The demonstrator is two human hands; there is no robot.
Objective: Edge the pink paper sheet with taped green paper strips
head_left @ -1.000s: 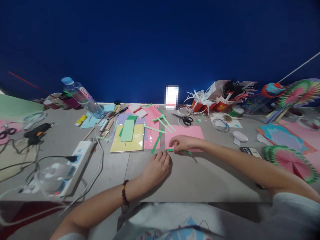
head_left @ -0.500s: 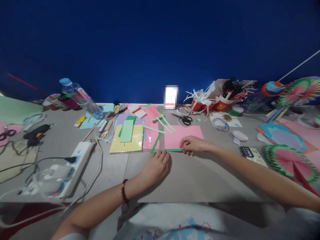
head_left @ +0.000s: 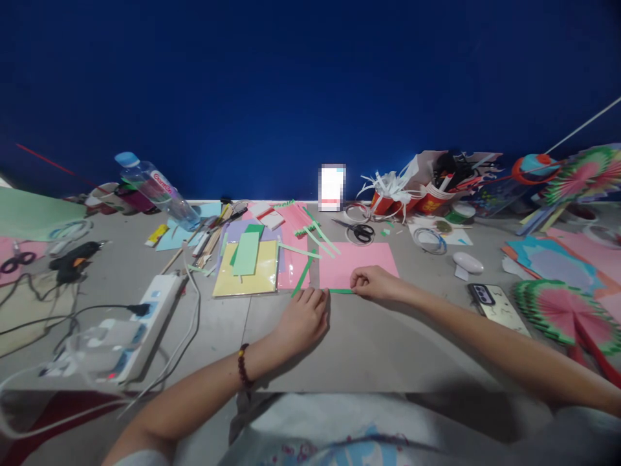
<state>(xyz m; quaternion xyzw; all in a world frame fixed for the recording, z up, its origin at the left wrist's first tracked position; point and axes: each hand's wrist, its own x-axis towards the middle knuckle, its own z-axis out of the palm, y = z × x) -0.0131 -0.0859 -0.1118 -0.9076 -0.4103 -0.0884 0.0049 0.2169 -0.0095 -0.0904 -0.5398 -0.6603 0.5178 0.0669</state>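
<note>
A pink sheet of paper lies flat in the middle of the table, with a narrow green paper strip along its near edge. At the strip's left end is my left hand, closed with fingers bent and tips down on the strip. My right hand is closed in a pinch near the other end, over the lower right of the pink sheet. Its fingertips are partly hidden. Another green strip slants just beyond my left fingers, partly on a pink sheet in clear plastic.
Black scissors lie behind the pink sheet. To the left are packed yellow paper, a power strip with cables, a bottle and a glue gun. A phone and a pink-green paper fan sit to the right.
My right hand's fingers have drawn in closer at the green strip. My left hand has shifted very slightly, its fingertips staying at the strip's left end.
</note>
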